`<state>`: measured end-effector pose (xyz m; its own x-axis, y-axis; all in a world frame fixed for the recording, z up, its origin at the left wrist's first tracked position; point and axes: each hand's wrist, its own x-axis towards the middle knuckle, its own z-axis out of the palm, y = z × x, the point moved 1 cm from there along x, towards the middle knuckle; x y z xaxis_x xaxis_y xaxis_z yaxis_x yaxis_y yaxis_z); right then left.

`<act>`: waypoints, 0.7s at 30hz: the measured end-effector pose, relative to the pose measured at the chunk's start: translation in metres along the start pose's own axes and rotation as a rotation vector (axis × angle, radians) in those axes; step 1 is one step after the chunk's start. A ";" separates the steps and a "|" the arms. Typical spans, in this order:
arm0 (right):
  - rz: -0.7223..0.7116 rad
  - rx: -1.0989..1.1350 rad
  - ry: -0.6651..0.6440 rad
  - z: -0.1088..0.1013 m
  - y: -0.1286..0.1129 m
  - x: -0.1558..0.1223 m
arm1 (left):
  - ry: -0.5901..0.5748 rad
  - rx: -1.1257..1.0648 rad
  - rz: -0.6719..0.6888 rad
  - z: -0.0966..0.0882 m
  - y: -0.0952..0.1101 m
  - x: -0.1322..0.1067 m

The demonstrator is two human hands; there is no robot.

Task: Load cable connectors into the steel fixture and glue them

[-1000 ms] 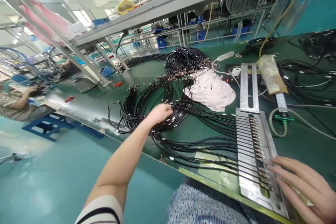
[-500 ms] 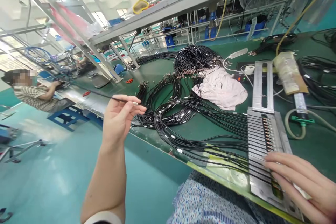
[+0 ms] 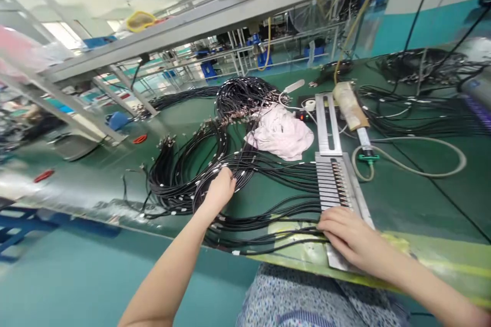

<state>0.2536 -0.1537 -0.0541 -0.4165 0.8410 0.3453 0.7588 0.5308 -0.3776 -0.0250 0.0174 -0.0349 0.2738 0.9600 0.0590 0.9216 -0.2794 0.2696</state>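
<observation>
Amid the coil of black cables, my left hand is closed, seemingly on a black cable; its fingertips are partly hidden. My right hand curls over the lower part of a slotted metal fixture. Its fingers are bent together at the left edge, where a black cable enters, and the thumb is out of sight. Above that hand, several cables lie side by side in the slots, their coppery ends in a row along the right side.
A pale pink cloth lies behind the cables. Behind the fixture stands a slotted metal bar. To its right is a taped handheld tool with a looped grey cord. Red rings of cord lie left. A metal shelf beam crosses overhead.
My left hand has come down from the raised cable end onto the cable coil. My right hand has curled to the fixture's left edge. The view has swung right.
</observation>
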 end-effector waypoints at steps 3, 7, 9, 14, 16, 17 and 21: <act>0.020 0.033 0.172 0.000 0.011 -0.011 | 0.067 0.093 0.111 0.008 0.030 0.019; 0.082 0.104 0.425 0.002 0.019 -0.022 | -0.164 0.109 0.534 0.034 0.104 0.040; 0.117 0.120 0.440 0.003 0.019 -0.024 | -0.272 0.099 0.622 0.051 0.141 0.054; 0.195 0.190 0.390 0.005 0.018 -0.023 | -0.531 0.090 0.571 0.073 0.185 0.092; 0.219 0.235 0.385 0.005 0.019 -0.023 | -0.693 0.048 0.553 0.073 0.183 0.103; 0.225 0.251 0.382 0.005 0.020 -0.023 | -0.776 0.020 0.543 0.072 0.181 0.107; 0.259 0.253 0.331 0.007 0.022 -0.021 | -0.995 -0.115 0.500 0.064 0.176 0.119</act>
<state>0.2759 -0.1594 -0.0755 -0.0170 0.8922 0.4514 0.6538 0.3515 -0.6700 0.1878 0.0810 -0.0422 0.7518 0.2830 -0.5955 0.6296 -0.5766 0.5207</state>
